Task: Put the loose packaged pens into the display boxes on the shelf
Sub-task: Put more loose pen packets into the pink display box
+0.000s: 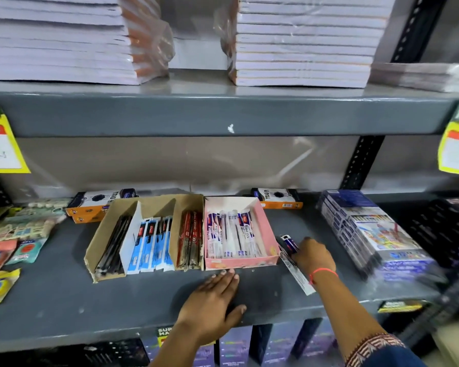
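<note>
Grasping packaged pen (292, 256), right hand (313, 256) beside pink box (272, 241); left hand (212, 295) flat, released.

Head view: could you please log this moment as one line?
right hand: holds packaged pen beside pink box | left hand: flat on shelf

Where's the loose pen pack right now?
In the head view, the loose pen pack lies on the grey shelf just right of the pink box, under the right hand gripping it.
</note>
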Motion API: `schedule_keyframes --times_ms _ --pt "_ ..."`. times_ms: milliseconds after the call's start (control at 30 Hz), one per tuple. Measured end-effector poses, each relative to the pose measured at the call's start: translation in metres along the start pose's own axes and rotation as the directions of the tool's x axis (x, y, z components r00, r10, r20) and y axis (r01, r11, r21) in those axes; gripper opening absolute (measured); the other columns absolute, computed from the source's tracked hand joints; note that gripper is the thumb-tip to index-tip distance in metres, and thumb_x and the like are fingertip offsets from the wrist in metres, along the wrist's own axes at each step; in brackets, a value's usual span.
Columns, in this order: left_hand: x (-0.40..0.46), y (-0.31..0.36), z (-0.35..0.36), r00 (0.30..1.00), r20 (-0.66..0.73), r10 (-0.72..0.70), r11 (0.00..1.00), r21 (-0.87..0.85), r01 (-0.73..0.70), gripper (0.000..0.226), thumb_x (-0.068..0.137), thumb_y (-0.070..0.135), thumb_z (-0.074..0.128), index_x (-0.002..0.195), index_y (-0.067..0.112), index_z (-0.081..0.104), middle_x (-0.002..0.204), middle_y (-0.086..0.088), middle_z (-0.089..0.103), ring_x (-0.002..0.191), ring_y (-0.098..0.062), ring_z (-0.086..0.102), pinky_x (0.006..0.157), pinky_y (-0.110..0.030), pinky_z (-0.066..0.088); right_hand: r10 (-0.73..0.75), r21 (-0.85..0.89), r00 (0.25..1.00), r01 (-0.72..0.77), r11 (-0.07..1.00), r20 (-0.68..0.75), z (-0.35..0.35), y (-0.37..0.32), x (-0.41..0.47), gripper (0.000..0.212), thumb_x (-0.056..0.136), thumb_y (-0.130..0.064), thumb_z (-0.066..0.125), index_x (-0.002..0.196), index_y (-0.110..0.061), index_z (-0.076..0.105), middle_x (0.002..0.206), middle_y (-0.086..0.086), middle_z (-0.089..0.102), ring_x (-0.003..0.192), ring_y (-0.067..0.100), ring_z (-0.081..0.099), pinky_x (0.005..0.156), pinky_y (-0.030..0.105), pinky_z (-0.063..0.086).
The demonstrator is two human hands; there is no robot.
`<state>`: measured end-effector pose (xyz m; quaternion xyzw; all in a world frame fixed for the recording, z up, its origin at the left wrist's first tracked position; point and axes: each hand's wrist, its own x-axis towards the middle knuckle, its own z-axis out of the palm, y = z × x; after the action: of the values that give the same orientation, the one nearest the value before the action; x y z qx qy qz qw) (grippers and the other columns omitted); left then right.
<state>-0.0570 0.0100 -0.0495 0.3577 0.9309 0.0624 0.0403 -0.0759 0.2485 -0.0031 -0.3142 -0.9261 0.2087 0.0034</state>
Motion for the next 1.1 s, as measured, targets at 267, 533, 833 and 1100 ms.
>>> schedule_keyframes --times_ms 267,533,833,1100 --pt "0.011 0.011 0.004 0.999 0.030 0.025 0.998 0.063 -0.027 0.104 0.064 0.073 -0.019 0.152 0.019 0.000 0.157 0.003 -0.006 0.142 -0.010 -0.006 0.103 -0.019 -0.013 0.068 0.118 0.992 -0.081 0.990 0.110 0.002 0.019 0.009 0.029 0.090 -0.010 0.047 0.108 0.006 0.063 0.116 0.024 0.066 0.107 0.035 0.063 0.079 0.032 0.047" --pt "0.008 0.012 0.006 0.995 -0.093 0.022 1.000 -0.013 -0.023 0.108 0.061 0.072 -0.018 0.151 0.020 0.009 0.156 0.008 0.002 0.142 -0.010 0.001 0.104 -0.017 -0.010 0.142 0.183 0.983 -0.161 0.970 0.114 -0.002 0.020 0.017 0.031 0.090 -0.012 0.047 0.113 0.004 0.059 0.117 0.024 0.064 0.106 0.038 0.062 0.078 0.032 0.046" --pt "0.009 0.006 0.008 0.996 -0.085 0.003 0.999 -0.034 -0.006 0.073 0.094 0.060 0.008 0.119 0.024 0.066 0.127 0.010 0.059 0.113 -0.006 0.057 0.096 -0.020 0.034 0.117 0.120 0.958 -0.152 0.981 0.260 -0.005 0.017 0.024 0.027 0.086 -0.010 0.050 0.105 0.002 0.064 0.090 0.015 0.058 0.079 0.028 0.052 0.072 0.027 0.043" --pt "0.009 0.008 0.007 0.996 -0.077 -0.048 0.998 -0.041 0.045 0.075 0.094 0.058 0.006 0.105 0.027 0.073 0.112 0.012 0.068 0.100 -0.003 0.064 0.087 -0.017 0.043 0.038 0.676 0.962 -0.218 0.703 0.271 -0.035 0.027 0.023 0.024 0.080 0.006 0.065 0.061 -0.006 0.054 0.045 0.003 0.050 0.039 0.011 0.034 0.037 0.019 0.034"
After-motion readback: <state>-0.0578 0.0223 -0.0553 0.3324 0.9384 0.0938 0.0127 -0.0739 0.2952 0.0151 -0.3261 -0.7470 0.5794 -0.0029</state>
